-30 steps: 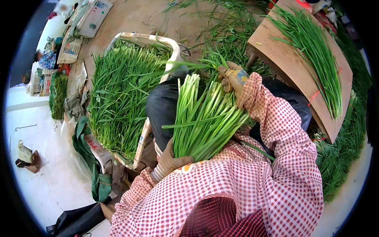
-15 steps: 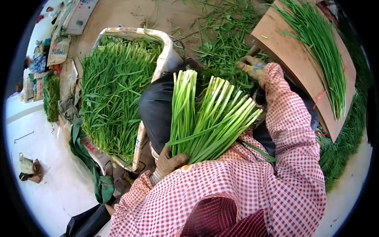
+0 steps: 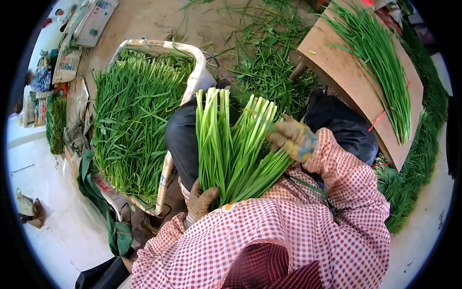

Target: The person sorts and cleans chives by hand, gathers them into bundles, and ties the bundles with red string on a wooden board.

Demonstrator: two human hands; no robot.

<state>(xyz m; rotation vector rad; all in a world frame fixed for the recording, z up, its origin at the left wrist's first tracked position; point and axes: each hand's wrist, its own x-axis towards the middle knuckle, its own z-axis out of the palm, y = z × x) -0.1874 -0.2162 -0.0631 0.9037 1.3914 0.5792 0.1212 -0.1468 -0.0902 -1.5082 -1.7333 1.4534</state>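
A fanned bunch of garlic chives (image 3: 226,149) rests on my lap, its pale cut ends pointing away from me and its green leaves toward my body. My left hand (image 3: 201,201), in a dirty glove, is closed around the lower left of the bunch. My right hand (image 3: 294,138), in a worn glove with blue and yellow patches, lies over the bunch's right side. Its fingers are bent onto the stems there and slightly blurred, covering some of the stem ends.
On my left stands a white-rimmed crate (image 3: 199,72) packed with chives. A curved wooden board (image 3: 332,58) on my right bears a long bunch of chives (image 3: 380,67) with red ties. Loose green trimmings (image 3: 269,72) litter the floor ahead. More greens (image 3: 414,178) lie beyond the board.
My right hand has come back from above the floor trimmings to the right side of the bunch. My left hand keeps its hold; the stems on the right sit closer together.
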